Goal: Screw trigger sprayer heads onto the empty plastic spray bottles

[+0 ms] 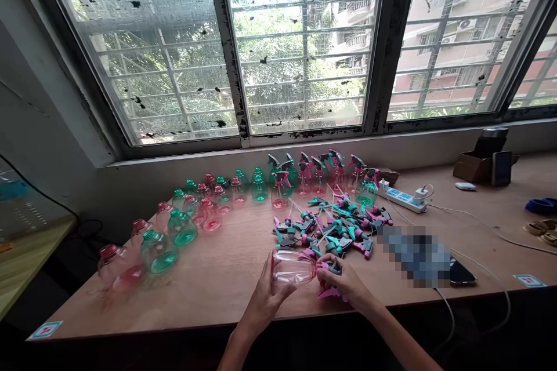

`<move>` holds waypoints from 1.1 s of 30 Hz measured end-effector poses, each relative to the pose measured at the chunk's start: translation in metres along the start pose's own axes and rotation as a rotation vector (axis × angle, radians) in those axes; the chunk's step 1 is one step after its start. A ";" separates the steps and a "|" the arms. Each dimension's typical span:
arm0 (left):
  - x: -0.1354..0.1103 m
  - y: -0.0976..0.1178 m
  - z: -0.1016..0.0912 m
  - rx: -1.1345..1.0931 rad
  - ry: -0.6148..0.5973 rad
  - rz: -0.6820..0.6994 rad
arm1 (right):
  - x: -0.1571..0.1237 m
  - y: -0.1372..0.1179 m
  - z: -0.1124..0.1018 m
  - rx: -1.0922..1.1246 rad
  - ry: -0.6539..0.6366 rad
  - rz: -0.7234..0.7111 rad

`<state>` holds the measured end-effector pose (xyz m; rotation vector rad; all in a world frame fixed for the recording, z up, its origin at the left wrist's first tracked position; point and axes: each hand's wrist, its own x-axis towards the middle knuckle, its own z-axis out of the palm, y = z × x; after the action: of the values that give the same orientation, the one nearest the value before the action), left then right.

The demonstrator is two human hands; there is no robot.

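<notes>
My left hand (266,294) is wrapped round the base of a clear pink spray bottle (292,266), which lies on its side in the air above the table's front edge. At the bottle's neck, my right hand (342,283) grips a pink and grey trigger sprayer head (331,268); whether it is fully screwed on I cannot tell. Just beyond my hands spreads a pile of loose trigger sprayer heads (335,226), pink, green and grey, with thin white tubes.
Open pink and green bottles (183,227) line the table's left side. Bottles with sprayer heads (318,177) stand at the back. To the right are a power strip (402,196), cables, a partly blurred phone (461,272) and a cardboard box (472,167).
</notes>
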<state>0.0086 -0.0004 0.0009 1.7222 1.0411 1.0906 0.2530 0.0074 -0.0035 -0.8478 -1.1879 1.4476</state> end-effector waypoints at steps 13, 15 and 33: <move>-0.002 0.009 0.000 0.005 -0.004 0.013 | 0.001 -0.001 0.001 -0.004 -0.006 -0.007; -0.001 0.011 0.000 -0.002 -0.008 0.016 | 0.001 -0.001 0.001 -0.008 -0.007 -0.008; -0.007 0.010 -0.001 0.009 -0.009 0.014 | 0.000 0.001 0.000 -0.014 -0.009 0.009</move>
<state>0.0075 -0.0098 0.0088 1.7428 1.0314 1.0872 0.2533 0.0071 -0.0047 -0.8584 -1.2033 1.4530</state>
